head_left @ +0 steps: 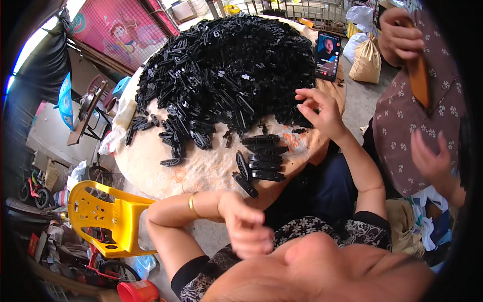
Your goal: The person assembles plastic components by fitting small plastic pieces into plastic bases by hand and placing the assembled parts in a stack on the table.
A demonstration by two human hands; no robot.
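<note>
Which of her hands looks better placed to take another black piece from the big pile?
Probably the right hand: it hovers open at the edge of the pile of black plastic parts. The left hand is curled near her body, off the table.

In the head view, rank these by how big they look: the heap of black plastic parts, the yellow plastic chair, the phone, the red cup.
1. Heap of black plastic parts
2. Yellow plastic chair
3. Phone and red cup: about alike; the cup is cut off by the frame edge, so unranked.
</note>
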